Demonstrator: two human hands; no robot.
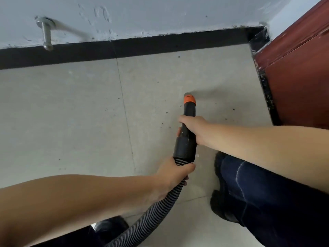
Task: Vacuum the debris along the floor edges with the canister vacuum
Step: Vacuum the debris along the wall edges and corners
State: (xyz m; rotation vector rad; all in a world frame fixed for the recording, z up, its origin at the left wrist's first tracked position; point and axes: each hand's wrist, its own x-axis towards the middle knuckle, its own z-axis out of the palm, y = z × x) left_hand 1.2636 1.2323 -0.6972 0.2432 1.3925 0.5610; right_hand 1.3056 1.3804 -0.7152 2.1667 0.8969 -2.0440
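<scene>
Mid-sweep: right hand [194,128] fingers wrapped round nozzle [189,111], left hand [173,172] gripping hose [156,216]; next, probably towards skirting [124,49] specks.

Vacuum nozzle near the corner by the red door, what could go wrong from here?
1. The orange-tipped nozzle sits out on the open tile, so the dark specks near the black baseboard could get missed.
2. The left hand grips the ribbed hose right below the cuff; a sharp bend there may kink it.
3. Swinging toward the corner, the nozzle, held by the right hand, might knock the door.
</scene>
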